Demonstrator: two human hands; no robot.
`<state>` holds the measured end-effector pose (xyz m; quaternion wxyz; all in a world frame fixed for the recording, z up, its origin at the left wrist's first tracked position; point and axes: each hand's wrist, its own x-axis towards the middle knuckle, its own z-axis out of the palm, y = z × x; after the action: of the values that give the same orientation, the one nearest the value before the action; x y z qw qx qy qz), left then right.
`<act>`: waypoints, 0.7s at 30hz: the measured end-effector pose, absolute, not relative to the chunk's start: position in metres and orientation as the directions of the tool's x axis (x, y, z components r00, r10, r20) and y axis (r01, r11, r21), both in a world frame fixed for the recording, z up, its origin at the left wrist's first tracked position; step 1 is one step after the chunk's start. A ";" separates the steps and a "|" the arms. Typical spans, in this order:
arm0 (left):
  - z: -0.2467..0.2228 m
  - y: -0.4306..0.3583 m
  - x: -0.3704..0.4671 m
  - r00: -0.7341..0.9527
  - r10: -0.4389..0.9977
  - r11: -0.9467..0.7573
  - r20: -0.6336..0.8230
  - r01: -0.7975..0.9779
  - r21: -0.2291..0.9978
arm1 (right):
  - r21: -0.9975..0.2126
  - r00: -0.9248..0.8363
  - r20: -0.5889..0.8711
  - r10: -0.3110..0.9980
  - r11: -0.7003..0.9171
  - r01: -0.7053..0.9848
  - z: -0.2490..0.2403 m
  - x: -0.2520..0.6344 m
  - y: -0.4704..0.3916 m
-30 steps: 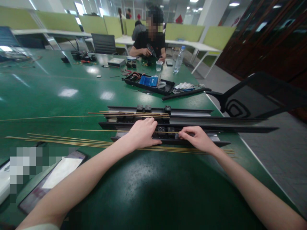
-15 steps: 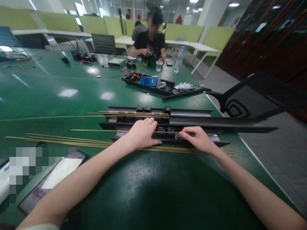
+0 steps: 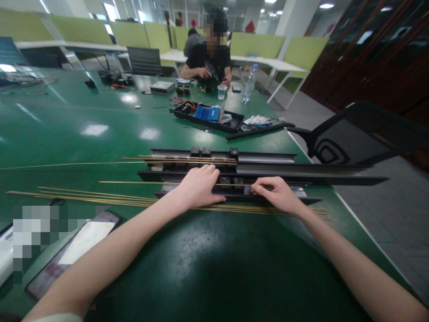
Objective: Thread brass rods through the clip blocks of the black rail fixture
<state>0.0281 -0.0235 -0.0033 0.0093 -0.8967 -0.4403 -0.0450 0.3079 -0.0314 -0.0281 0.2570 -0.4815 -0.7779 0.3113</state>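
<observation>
My left hand point(image 3: 199, 185) is wrapped across the nearest black metal channel point(image 3: 268, 197), fingers over its far side and thumb on the near wall. What lies under the palm is hidden. Just right of the thumb, small black blocks point(image 3: 238, 184) sit inside the channel. A thin brass rod point(image 3: 134, 182) runs along the channel, passing under my left hand and by the blocks. Near its right end, my right hand point(image 3: 276, 192) is closed, pinching the rod between thumb and forefinger. More brass rods point(image 3: 100, 197) lie loosely on the near side.
Behind are more black channels point(image 3: 335, 180) with blocks and rods. Farther back stand a black tray point(image 3: 234, 127) of parts, a water bottle point(image 3: 250, 85) and a co-worker point(image 3: 208, 60) holding a power tool. A phone point(image 3: 77, 250) lies at left; a chair point(image 3: 365, 129) stands right.
My right hand has shifted very slightly to the right at the rod. My left hand stays in place.
</observation>
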 end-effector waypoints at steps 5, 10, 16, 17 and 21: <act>-0.002 -0.024 0.028 0.609 0.788 -0.613 0.092 0.790 0.024 | -0.728 -0.397 0.096 0.913 0.337 0.597 -0.027 0.307 -0.032; -0.002 -0.024 0.028 0.611 0.787 -0.615 0.087 0.788 0.024 | -0.731 -0.399 0.091 0.913 0.333 0.596 -0.027 0.308 -0.032; -0.003 -0.024 0.028 0.615 0.783 -0.618 0.098 0.786 0.011 | -0.737 -0.396 0.089 0.914 0.328 0.591 -0.026 0.309 -0.033; -0.004 -0.024 0.028 0.615 0.783 -0.618 0.097 0.786 0.012 | -0.736 -0.397 0.089 0.913 0.329 0.591 -0.026 0.309 -0.033; -0.004 -0.023 0.027 0.615 0.782 -0.619 0.104 0.785 0.013 | -0.730 -0.398 0.087 0.913 0.330 0.599 -0.027 0.311 -0.033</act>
<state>0.0274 -0.0231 -0.0041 0.0168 -0.8984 -0.4359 -0.0499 0.3110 -0.0330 -0.0266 0.2520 -0.4876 -0.7755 0.3119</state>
